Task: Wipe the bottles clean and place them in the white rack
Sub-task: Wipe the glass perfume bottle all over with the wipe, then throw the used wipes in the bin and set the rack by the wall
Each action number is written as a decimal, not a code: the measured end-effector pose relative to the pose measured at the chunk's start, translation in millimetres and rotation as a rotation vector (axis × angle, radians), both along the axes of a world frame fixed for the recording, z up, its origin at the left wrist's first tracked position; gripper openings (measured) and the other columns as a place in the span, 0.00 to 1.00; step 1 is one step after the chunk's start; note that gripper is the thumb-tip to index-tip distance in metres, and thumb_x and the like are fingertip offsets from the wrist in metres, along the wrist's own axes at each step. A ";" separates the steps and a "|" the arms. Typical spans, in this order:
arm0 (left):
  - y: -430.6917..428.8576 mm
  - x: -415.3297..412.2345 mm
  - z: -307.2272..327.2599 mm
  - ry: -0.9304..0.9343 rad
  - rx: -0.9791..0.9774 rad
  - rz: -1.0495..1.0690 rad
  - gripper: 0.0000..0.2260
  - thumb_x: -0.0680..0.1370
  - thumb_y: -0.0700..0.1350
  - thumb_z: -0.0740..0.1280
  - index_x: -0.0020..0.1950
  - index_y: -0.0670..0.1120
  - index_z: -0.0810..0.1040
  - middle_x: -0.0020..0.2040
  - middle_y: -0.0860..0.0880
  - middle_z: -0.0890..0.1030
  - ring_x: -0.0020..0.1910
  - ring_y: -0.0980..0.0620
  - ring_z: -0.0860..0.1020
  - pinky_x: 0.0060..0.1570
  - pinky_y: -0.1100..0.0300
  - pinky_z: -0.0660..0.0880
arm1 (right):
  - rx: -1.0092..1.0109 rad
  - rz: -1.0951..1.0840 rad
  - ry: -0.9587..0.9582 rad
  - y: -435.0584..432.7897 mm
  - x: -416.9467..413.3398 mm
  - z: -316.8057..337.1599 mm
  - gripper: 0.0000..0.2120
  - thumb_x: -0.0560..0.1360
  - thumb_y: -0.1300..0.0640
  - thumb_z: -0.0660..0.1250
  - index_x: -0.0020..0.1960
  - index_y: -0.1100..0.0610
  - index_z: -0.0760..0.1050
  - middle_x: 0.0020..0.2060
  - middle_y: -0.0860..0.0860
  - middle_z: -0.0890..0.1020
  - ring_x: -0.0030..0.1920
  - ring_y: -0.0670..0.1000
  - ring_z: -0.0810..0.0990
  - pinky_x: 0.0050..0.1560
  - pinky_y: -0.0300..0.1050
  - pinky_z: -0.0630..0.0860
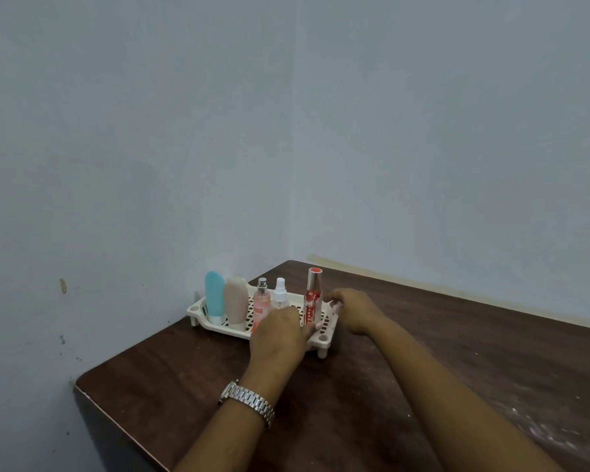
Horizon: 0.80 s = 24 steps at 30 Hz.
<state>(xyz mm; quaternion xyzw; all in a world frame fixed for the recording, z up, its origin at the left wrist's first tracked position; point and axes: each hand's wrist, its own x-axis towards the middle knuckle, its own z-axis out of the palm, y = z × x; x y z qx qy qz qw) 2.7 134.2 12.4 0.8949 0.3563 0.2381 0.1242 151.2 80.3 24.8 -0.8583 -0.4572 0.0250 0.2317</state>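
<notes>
A white rack [198, 310] stands on a dark brown wooden table [457, 352], close to the corner where 2 pale blue-grey walls [150, 131] meet. 5 bottles stand upright in it in a row. From the left end they are a blue squeeze bottle [214, 294] resting on its white cap, a beige squeeze bottle [235, 298] just beside it, a pink spray bottle [262, 301] with a silver top, a small clear spray bottle [280, 294] with a white nozzle, and a tall red bottle [314, 294] with an orange cap near the right end.

The left hand [280, 335] reaches over the front edge of the rack with its back to the camera. It covers the lower parts of the pink and clear spray bottles, and its fingertips lie at the base of the red bottle. The pictures do not show whether it grips that bottle or only touches it. A silver metal watch [249, 401] sits on the left wrist.

The right hand [355, 311] is at the right end of the rack, with its fingers curled onto the rim there, holding it. Its forearm stretches back across the table toward the lower right.

Pale scuffs and dusty marks show on the table's surface at the right side.
</notes>
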 end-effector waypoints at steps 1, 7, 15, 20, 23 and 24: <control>-2.5 -3.3 2.4 -0.005 -0.003 -0.001 0.18 0.78 0.59 0.62 0.56 0.45 0.76 0.55 0.46 0.80 0.55 0.48 0.77 0.46 0.58 0.69 | 0.041 -0.017 0.013 -5.6 -1.1 1.5 0.18 0.76 0.66 0.59 0.63 0.55 0.74 0.60 0.52 0.78 0.59 0.50 0.76 0.57 0.42 0.72; -23.2 -16.8 12.7 -0.101 -0.092 -0.049 0.19 0.77 0.57 0.65 0.64 0.49 0.75 0.58 0.49 0.80 0.58 0.49 0.77 0.49 0.58 0.70 | 0.363 -0.107 0.315 -48.2 -17.8 20.7 0.13 0.74 0.68 0.61 0.54 0.57 0.78 0.45 0.49 0.77 0.48 0.47 0.75 0.44 0.39 0.73; -85.5 -31.7 31.1 -0.305 -0.193 -0.178 0.14 0.77 0.53 0.67 0.60 0.51 0.77 0.48 0.51 0.82 0.52 0.50 0.78 0.48 0.58 0.72 | 0.817 -0.038 1.049 -158.7 -58.2 43.0 0.18 0.75 0.77 0.54 0.56 0.63 0.74 0.54 0.55 0.79 0.51 0.52 0.81 0.47 0.48 0.81; -167.5 -24.9 37.5 -0.326 -0.282 -0.428 0.07 0.75 0.53 0.68 0.51 0.53 0.80 0.44 0.52 0.82 0.48 0.52 0.79 0.47 0.58 0.74 | 0.977 -0.064 1.057 -253.6 -87.1 49.6 0.18 0.74 0.78 0.55 0.50 0.62 0.77 0.54 0.56 0.80 0.50 0.55 0.82 0.42 0.48 0.82; -233.7 -15.6 39.0 -0.283 -0.327 -0.604 0.04 0.75 0.51 0.68 0.45 0.53 0.80 0.42 0.52 0.84 0.46 0.52 0.81 0.45 0.60 0.74 | 1.055 -0.108 0.992 -325.4 -109.3 43.7 0.16 0.74 0.78 0.54 0.44 0.63 0.77 0.51 0.54 0.82 0.48 0.52 0.82 0.40 0.44 0.81; -254.7 -13.6 38.4 -0.262 -0.334 -0.660 0.03 0.76 0.51 0.67 0.43 0.53 0.79 0.42 0.52 0.84 0.46 0.52 0.81 0.45 0.59 0.74 | 1.056 -0.135 0.963 -348.5 -115.8 39.3 0.16 0.74 0.77 0.54 0.43 0.63 0.77 0.48 0.52 0.84 0.46 0.50 0.83 0.39 0.43 0.81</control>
